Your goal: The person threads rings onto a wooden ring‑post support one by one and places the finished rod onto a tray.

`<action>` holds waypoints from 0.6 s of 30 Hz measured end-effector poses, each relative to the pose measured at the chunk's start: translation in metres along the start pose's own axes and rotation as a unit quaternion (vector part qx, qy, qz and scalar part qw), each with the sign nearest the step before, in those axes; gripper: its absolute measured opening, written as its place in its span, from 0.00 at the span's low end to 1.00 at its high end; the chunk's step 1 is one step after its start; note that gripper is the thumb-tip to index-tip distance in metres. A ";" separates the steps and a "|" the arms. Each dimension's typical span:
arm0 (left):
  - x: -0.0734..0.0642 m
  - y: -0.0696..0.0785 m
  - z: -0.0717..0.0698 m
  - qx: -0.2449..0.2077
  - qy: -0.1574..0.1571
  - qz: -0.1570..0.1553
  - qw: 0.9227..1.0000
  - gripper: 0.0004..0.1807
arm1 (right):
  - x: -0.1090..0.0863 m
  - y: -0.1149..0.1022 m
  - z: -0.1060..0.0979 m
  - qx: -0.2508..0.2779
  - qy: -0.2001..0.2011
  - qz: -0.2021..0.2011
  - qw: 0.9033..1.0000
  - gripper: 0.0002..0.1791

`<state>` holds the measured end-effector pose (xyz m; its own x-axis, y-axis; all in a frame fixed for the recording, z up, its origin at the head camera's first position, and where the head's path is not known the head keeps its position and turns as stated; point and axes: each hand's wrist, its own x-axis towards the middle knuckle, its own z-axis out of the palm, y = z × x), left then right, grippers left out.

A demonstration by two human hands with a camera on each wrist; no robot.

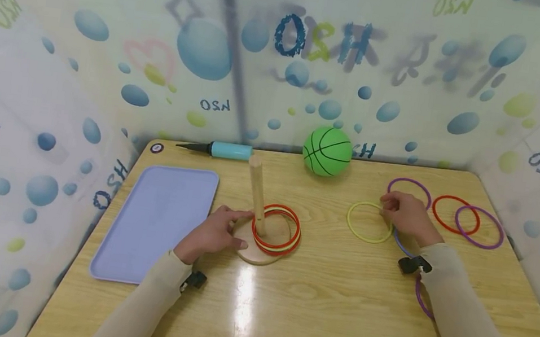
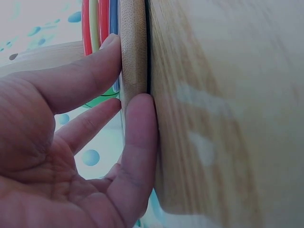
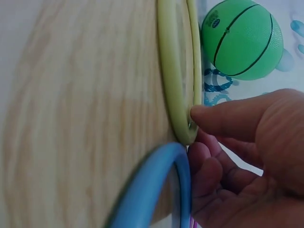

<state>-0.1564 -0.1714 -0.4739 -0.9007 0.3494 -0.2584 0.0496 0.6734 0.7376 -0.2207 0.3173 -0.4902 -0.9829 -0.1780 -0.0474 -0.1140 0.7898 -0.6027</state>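
My left hand [image 1: 212, 232] holds the left side of the round wooden base [image 1: 254, 257] of a ring-toss stand. In the left wrist view its fingertips lie on the base's face and rim [image 2: 134, 57]. A wooden post [image 1: 256, 189] rises from the base, with stacked rings [image 1: 298, 235] around it; red, yellow and blue edges show in the left wrist view. On the right, my right hand [image 1: 407, 214] pinches the near edge of a yellow ring [image 1: 349, 223] at the tabletop. Beside those fingers is a blue ring [image 3: 147, 185], partly hidden under the hand in the head view.
Purple rings [image 1: 502, 236] and a red ring [image 1: 436, 204] lie at the right; another purple ring [image 1: 422, 299] is partly under the right forearm. A green ball [image 1: 327, 151] and a blue hand pump [image 1: 231, 151] are at the back. A lavender tray [image 1: 155, 222] lies left.
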 end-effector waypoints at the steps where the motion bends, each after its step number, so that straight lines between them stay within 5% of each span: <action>1: 0.000 0.000 0.000 -0.001 -0.001 -0.001 1.000 0.41 | 0.000 0.000 0.000 -0.005 0.001 -0.001 1.000 0.18; 8: 0.000 0.000 0.000 -0.001 0.000 -0.010 1.000 0.41 | 0.001 -0.003 0.000 -0.020 -0.003 -0.009 1.000 0.16; 18: 0.000 -0.001 0.000 0.001 0.000 0.001 1.000 0.41 | -0.006 -0.015 -0.010 0.030 -0.015 -0.001 0.999 0.16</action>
<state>-0.1565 -0.1720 -0.4748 -0.9004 0.3504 -0.2579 0.0515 0.6745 0.7365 -0.2146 0.3128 -0.4729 -0.9778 -0.1975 -0.0701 -0.1057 0.7537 -0.6487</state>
